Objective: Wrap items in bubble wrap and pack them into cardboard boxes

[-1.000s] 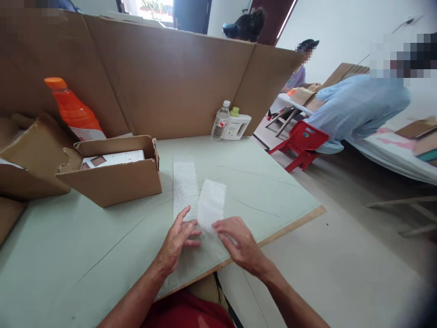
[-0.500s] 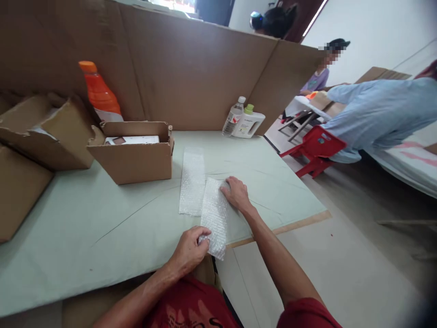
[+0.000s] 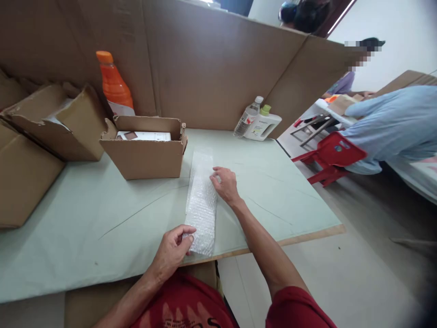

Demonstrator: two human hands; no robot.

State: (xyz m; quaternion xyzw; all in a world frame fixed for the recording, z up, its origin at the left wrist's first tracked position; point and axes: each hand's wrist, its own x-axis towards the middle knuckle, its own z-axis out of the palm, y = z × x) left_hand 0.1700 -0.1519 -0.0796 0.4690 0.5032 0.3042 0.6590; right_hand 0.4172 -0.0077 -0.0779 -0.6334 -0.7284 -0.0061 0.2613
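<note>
A strip of bubble wrap (image 3: 201, 207) lies lengthwise on the pale green table (image 3: 102, 218), laid over a second strip whose far end (image 3: 202, 159) shows beyond it. My left hand (image 3: 172, 250) pinches the near end of the top strip at the table's front edge. My right hand (image 3: 224, 184) presses on the strip's far right corner with its fingers curled.
An open cardboard box (image 3: 146, 152) with a white packet inside stands behind the strips. An orange bottle (image 3: 114, 86), more boxes (image 3: 51, 120), a clear bottle (image 3: 248, 119) and a white jug (image 3: 262, 126) line the cardboard screen. A person in blue bends over a red chair (image 3: 332, 152) at right.
The top strip has been slid left onto the other strip and lined up with it. My right hand moved left with its far end; my left hand kept hold of the near end.
</note>
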